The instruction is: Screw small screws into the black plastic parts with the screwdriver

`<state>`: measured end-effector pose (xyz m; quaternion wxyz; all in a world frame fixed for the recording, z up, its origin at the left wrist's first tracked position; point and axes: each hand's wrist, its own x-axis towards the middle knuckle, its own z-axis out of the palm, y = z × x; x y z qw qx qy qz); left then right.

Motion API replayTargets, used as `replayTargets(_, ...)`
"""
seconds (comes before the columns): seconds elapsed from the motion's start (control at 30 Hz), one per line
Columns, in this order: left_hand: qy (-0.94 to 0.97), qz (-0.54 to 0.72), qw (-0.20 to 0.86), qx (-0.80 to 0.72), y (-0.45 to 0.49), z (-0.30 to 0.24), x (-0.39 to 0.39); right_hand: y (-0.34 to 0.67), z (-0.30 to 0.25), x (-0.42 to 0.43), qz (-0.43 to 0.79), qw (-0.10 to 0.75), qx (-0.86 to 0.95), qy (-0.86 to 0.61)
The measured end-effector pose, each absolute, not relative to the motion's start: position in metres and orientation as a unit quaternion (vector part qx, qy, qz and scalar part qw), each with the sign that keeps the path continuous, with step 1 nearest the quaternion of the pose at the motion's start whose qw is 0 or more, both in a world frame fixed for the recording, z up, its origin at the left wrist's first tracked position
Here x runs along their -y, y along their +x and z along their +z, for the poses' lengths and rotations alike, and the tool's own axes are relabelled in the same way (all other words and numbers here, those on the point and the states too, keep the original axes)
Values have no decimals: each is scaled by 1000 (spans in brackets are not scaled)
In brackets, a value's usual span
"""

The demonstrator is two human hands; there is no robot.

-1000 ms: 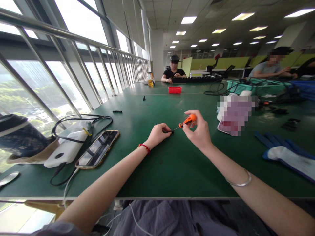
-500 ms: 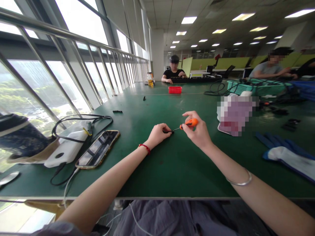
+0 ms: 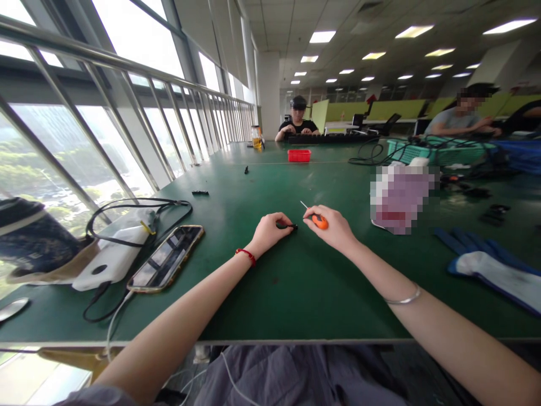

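My left hand (image 3: 271, 230), with a red bracelet at the wrist, is closed on a small black part (image 3: 289, 226) low over the green table (image 3: 270, 293). Fingers cover much of that part, so its exact kind does not show. Just to the right, my right hand (image 3: 332, 226) grips a screwdriver (image 3: 320, 221) by its orange and black handle. The thin metal shaft points up and to the left, away from the black part. A gap separates the two hands.
Left of my arms lie a phone (image 3: 167, 259), a white power bank-like block (image 3: 114, 254) and black cable. Small black pieces (image 3: 200, 193) and a red tray (image 3: 298, 155) sit further off. Blue-white gloves (image 3: 494, 270) and a green basket (image 3: 439, 153) are right. Co-workers sit beyond.
The screwdriver's tip has come away from the black part and now points up-left. My right hand has lowered and turned, its fingers folding closer round the handle. My left hand stays nearly still.
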<state>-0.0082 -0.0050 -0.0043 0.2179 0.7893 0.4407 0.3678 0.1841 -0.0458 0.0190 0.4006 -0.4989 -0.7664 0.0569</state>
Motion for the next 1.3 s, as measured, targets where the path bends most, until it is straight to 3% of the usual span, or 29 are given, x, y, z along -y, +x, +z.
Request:
replayTargets(0.1, 796, 362, 203, -441, -8, -1, 7, 189, 5, 31, 91, 362, 777, -507)
replayTargets(0.5, 829, 336, 145, -422, -4, 4, 15, 188, -3, 21, 122, 347, 796, -481)
replayTargets(1.07, 823, 326, 208, -416, -5, 0, 7, 190, -7, 16, 154, 344, 813, -444)
replayTargets(1.3, 837, 320, 139, -422, -5, 0, 11, 189, -6, 16, 161, 348, 810, -444)
